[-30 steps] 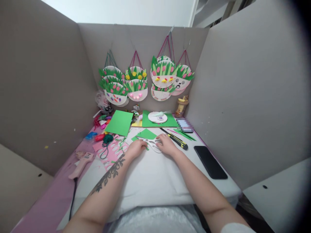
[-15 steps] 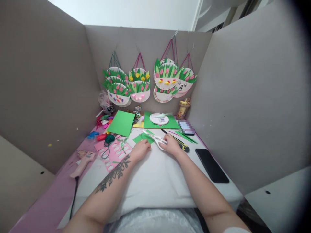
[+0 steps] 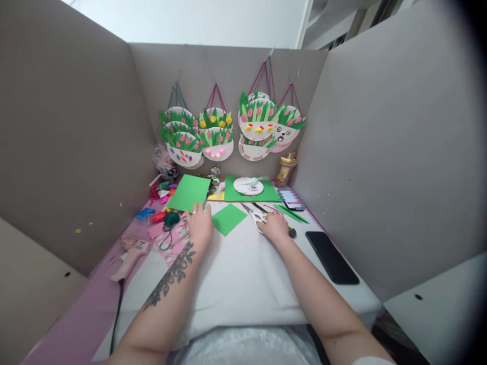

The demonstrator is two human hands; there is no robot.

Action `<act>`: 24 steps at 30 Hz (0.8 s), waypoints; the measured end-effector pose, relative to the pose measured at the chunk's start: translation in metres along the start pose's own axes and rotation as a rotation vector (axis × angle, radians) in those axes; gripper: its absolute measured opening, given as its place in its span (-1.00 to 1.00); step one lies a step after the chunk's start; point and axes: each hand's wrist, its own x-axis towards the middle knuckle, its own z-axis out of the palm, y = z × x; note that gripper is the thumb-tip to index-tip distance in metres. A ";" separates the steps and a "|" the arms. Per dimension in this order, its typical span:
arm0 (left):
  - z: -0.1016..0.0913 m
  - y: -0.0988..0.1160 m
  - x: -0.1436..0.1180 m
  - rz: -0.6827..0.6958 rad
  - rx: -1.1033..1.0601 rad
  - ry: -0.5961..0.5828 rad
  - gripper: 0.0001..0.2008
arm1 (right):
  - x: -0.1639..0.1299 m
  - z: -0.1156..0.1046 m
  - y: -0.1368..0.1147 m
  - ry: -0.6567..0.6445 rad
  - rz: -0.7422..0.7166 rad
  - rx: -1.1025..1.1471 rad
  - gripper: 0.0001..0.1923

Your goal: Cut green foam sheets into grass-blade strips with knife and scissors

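My left hand point(image 3: 199, 223) lies flat on the white table top, fingers spread, just left of a small green paper square point(image 3: 229, 218) and near a larger green sheet point(image 3: 187, 192). It holds nothing. My right hand point(image 3: 274, 226) rests on the white-handled scissors point(image 3: 255, 215), which lie on the table to the right of the green square. A yellow-and-black utility knife point(image 3: 291, 231) pokes out from behind the right hand.
A black phone point(image 3: 331, 257) lies at the right. A pink glue gun point(image 3: 130, 257), pink cut paper point(image 3: 171, 238) and green yarn point(image 3: 171, 219) sit at the left. A paper plate on green paper point(image 3: 248, 186), a small bottle point(image 3: 285, 170) and hanging plate baskets point(image 3: 215, 133) fill the back.
My left hand let go of the green square and slid left and forward. My right hand carried the scissors to the right and laid them on the table.
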 end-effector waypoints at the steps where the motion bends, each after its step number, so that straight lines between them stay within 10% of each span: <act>1: 0.003 0.003 -0.002 0.065 -0.044 -0.023 -0.64 | -0.001 -0.001 -0.001 -0.007 0.006 -0.007 -0.50; 7: 0.027 0.029 -0.015 0.292 -0.167 -0.311 -0.69 | -0.005 -0.004 -0.005 0.000 0.010 0.002 -0.55; 15: 0.038 0.029 -0.011 0.345 -0.153 -0.361 -0.71 | -0.015 0.006 -0.028 -0.030 -0.662 0.153 -0.70; 24: 0.030 0.027 -0.010 0.238 -0.113 -0.388 -0.72 | -0.016 0.019 -0.041 -0.043 -0.738 0.199 -0.58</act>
